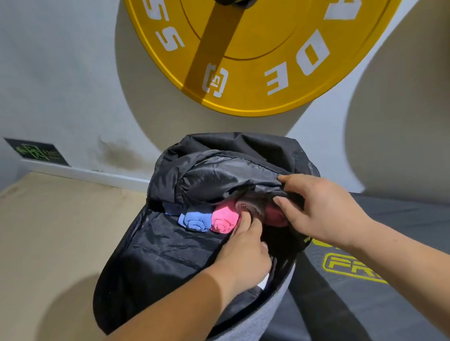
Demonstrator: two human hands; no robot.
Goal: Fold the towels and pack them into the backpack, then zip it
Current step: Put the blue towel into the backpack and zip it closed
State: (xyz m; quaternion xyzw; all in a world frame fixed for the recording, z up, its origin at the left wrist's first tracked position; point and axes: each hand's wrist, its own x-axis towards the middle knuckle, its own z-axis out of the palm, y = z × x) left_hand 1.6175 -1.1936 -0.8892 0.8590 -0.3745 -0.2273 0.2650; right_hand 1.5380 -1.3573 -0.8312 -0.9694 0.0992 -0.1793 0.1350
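Note:
An open black backpack [149, 254] with a grey outer shell lies on the end of a bench. Inside it, side by side, sit a rolled blue towel [194, 220], a rolled pink towel [224, 219] and a rolled grey towel [248, 207], with a dark red one [276, 218] partly hidden behind. My left hand [245, 249] reaches into the bag, its fingers pressing on the grey roll. My right hand [313, 210] grips the black edge of the backpack's opening and holds it up.
The bench [375, 279] is black with yellow-green lettering and runs to the lower right. A large yellow weight plate [273, 49] hangs on the grey wall behind. Tan floor [28, 253] lies to the left, with a small dark sign [38, 152] low on the wall.

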